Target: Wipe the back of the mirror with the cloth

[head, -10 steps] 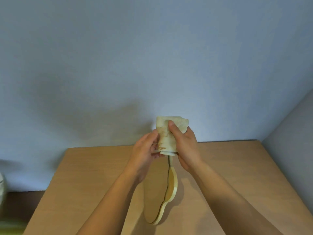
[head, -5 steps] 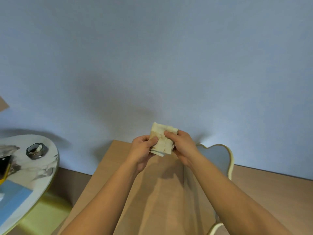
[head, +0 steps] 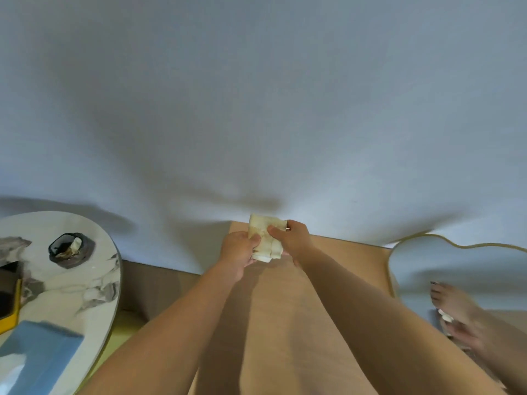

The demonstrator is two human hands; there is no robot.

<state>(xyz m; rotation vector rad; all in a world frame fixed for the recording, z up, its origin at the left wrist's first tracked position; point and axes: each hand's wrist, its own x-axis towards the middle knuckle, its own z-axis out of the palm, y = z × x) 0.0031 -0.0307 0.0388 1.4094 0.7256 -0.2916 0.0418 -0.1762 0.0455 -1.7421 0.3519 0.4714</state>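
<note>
Both of my hands hold a folded cream cloth (head: pixel 265 240) with brownish stains, up above the far end of the wooden table (head: pixel 273 323). My left hand (head: pixel 238 249) pinches its left edge and my right hand (head: pixel 292 238) grips its right side. A cloud-shaped mirror (head: pixel 445 263) with a thin gold rim stands at the right, glass side toward me, and it reflects hands and the wall. Neither hand touches the mirror.
A round marble-topped side table (head: pixel 71 286) stands at the left with a dark ashtray (head: pixel 71 249), a blue box (head: pixel 40 354) and a black and yellow item (head: pixel 8 295). A pale blue wall (head: pixel 256 109) fills the background.
The view has swung left, so the mirror now sits at the far right with its face showing. My hands stayed on the cloth and refolded it smaller.
</note>
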